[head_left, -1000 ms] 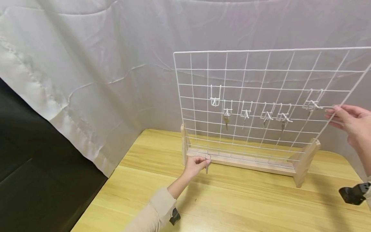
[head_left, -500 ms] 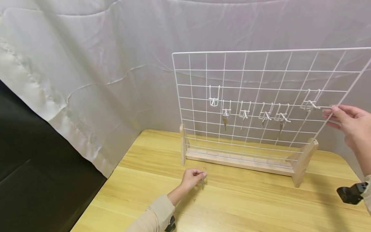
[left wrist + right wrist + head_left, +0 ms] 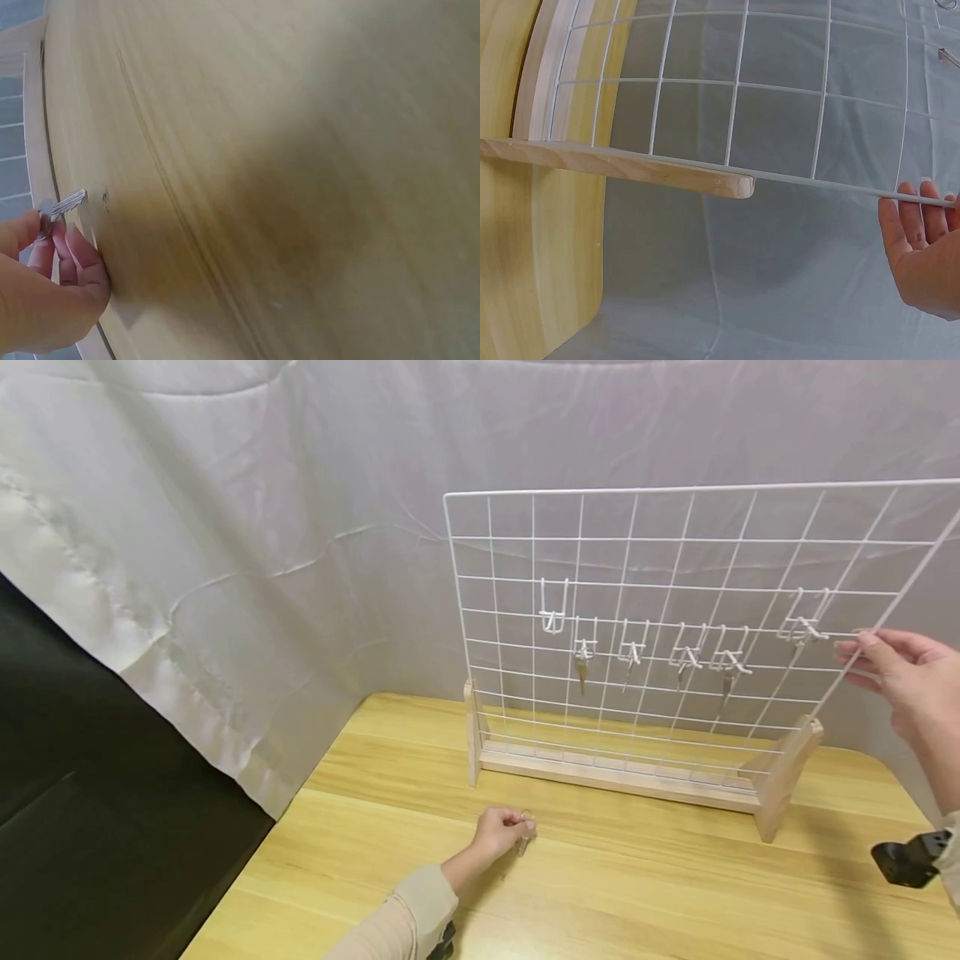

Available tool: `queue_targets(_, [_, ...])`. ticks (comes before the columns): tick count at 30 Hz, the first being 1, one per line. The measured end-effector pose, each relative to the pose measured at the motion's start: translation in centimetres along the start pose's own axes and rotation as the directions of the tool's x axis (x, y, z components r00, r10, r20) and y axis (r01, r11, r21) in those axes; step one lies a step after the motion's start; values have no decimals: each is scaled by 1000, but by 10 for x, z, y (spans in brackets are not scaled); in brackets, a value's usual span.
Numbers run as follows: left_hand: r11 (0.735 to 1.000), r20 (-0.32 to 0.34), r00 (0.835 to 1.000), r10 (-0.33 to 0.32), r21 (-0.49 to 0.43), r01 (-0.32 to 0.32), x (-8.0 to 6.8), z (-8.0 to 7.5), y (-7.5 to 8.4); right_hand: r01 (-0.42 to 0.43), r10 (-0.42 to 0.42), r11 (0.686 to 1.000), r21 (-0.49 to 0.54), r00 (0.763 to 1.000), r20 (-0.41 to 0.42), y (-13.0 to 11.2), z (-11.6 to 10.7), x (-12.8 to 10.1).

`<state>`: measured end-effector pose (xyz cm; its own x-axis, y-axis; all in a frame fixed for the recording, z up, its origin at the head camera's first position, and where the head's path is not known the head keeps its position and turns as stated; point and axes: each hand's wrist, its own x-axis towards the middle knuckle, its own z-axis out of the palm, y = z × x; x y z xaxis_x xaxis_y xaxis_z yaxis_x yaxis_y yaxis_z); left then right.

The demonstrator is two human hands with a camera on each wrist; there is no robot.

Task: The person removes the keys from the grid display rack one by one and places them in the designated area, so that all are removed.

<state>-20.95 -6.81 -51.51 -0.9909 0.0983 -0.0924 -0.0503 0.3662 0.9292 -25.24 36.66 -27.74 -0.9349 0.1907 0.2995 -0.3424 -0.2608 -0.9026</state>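
My left hand (image 3: 498, 835) pinches a small silver key (image 3: 69, 203) between thumb and fingers, just in front of the wooden stand. The key's ring (image 3: 527, 815) pokes up above the fingertips. Whether the key touches the table is unclear. At the far right, my right hand (image 3: 918, 677) grips the side edge of the white wire grid (image 3: 637, 490); the right wrist view shows thumb and fingers around that edge wire. Several keys hang from white hooks on the grid, among them a brassy key (image 3: 581, 673). The leftmost hook (image 3: 553, 622) carries no key.
The grid stands in a wooden base (image 3: 622, 782) with a slanted end piece (image 3: 787, 777) on the right. Beneath is a wood-grain table (image 3: 637, 885). Grey cloth (image 3: 360, 460) hangs behind, and black cloth (image 3: 112, 777) lies at left.
My left hand has moved away from the base's front bar, toward me and slightly left, bringing the key with it. My right hand keeps its hold on the grid edge.
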Motion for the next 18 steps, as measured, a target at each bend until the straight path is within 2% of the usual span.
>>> queue_targets(5, [1000, -2, 1000, -6, 15, 6, 5, -2, -4, -9, 9, 1000, -18, 1000, -19, 2, -1, 1])
queue_targets(6, [1000, -3, 1000, -1, 22, 1, 6, -2, -6, -10, 10, 1000, -17, 1000, -23, 2, -1, 2])
queue_targets(7, [999, 2, 999, 36, 23, -36, 9, -2, -11, -9, 8, 1000, -26, 1000, -27, 2, -2, 2])
queue_targets(10, [998, 19, 999, 41, 37, -41, 12, -3, -12, 0, -1, 1000, -19, 1000, -21, 3, -3, 3])
queue_targets(13, [999, 33, 999, -1, 34, 0, 11, -4, -7, 8, -8, 1000, -15, 1000, -16, 4, -3, 3])
queue_targets(14, [998, 31, 998, -47, 40, 45, 9, -4, 0, 10, -10, 1000, -13, 1000, -16, 4, -3, 3])
queue_targets(15, [997, 30, 998, -63, 43, 62, 8, -4, 2, 10, -10, 1000, -17, 1000, -17, 4, -3, 3])
queue_targets(18, [995, 20, 997, -79, 69, 78, 7, -4, 7, 5, -6, 1000, -25, 1000, -28, 4, -2, 3])
